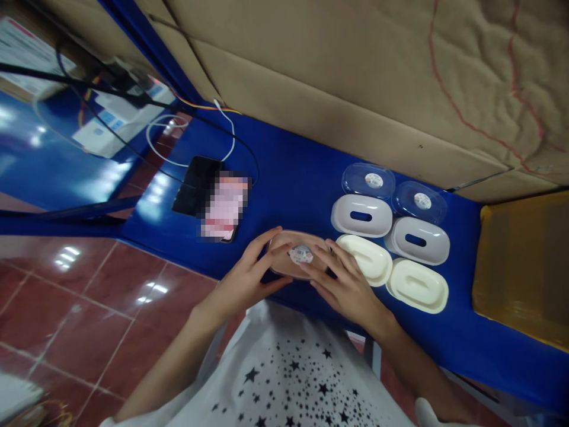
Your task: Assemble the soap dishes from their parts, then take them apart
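Note:
At the near edge of the table I have a brown oval soap-dish-like box [281,256] with a clear lid and a round white sticker [301,254]. My left hand [251,273] is curled round its left end, thumb along the near side. Over the right end lie the fingers of my right hand [344,281], some touching the lid by the sticker. Just right of that hand is a cream oval tray [376,258], partly covered by it, with another cream tray [418,286] beside it. Behind these sit two pale slotted oval pieces [362,216] and two clear stickered lids [368,179].
A phone [226,207] with a blurred-out screen leans by a black object [195,184] on the blue table [288,160]. Cables run to the left. Brown cardboard [333,77] walls the back; a taped box [522,267] stands at the right.

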{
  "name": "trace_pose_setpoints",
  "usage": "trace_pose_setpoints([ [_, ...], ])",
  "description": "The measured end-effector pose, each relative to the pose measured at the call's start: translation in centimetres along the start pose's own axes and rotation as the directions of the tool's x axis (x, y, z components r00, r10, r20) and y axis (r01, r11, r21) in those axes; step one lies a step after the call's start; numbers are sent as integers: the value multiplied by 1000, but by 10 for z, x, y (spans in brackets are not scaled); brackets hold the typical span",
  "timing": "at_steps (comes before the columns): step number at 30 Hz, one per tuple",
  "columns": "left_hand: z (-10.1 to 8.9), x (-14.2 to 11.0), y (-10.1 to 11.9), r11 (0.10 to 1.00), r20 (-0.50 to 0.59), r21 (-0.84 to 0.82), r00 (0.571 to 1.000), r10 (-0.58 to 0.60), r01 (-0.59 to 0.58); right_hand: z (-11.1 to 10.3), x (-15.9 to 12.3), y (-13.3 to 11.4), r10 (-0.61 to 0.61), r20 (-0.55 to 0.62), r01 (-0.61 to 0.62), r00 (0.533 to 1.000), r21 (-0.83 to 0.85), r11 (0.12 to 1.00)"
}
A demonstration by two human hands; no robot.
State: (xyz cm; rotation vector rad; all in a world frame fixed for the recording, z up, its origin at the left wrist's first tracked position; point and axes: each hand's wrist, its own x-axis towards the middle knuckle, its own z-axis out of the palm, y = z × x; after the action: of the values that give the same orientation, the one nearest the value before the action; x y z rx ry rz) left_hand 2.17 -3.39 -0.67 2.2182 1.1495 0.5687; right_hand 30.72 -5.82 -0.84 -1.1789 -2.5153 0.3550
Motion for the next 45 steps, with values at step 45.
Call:
trace_pose_setpoints([
  [45,-14,91,6,932,152,361,987,-50,-9,-10,-4,18,231,-76,-229,970,32,973],
])
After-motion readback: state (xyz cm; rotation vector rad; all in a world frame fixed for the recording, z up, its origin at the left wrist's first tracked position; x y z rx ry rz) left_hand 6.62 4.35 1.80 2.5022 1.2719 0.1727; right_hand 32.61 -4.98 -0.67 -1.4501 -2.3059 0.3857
